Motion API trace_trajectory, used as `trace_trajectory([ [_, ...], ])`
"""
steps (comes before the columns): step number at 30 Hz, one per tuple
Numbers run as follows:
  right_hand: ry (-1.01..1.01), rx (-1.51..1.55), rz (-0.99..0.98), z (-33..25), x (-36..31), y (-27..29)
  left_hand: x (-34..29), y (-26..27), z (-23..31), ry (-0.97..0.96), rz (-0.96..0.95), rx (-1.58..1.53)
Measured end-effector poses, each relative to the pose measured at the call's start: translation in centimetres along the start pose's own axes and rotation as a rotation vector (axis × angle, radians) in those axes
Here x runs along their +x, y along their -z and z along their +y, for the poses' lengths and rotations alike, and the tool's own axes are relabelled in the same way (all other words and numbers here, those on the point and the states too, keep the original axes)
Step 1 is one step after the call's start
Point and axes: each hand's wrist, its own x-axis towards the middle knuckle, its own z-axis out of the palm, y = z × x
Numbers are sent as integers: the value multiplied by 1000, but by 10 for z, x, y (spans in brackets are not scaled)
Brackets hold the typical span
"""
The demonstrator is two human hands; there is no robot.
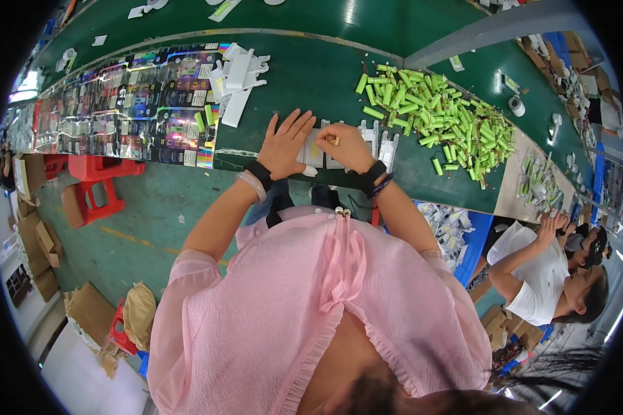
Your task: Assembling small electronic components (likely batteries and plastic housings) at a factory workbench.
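Note:
My left hand [284,149] lies flat with its fingers spread over the green table, beside a white plastic casing with a yellow patch [314,151]. White material covers its thumb tip. Close by on the right, my right hand [349,146] is closed over the same row of casings, fingers curled in. A small pale bit shows at its fingertips, too small to name. More white casings [387,149] lie in the row just right of that hand. Beyond them spreads a large heap of green cylindrical battery cells [422,104] with thin wires.
Shiny printed packages [131,104] cover the table's left, two green cells [204,117] on them. White plastic parts [239,72] are stacked beside. A blue bin of white parts [446,228] sits below the right edge. Red stools [97,183] stand left; a co-worker [533,270] works right.

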Motion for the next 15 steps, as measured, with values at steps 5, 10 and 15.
trace_trajectory([
  [5, -16, -330, 55, -11, 9, -17, -1, -3, 0, 7, 60, -90],
  [10, 35, -467, -64, -9, 16, -13, 0, -1, 2, 16, 56, -85],
  [15, 17, -100, -365, -18, -15, 10, -2, -3, 1, 23, 28, -32],
])
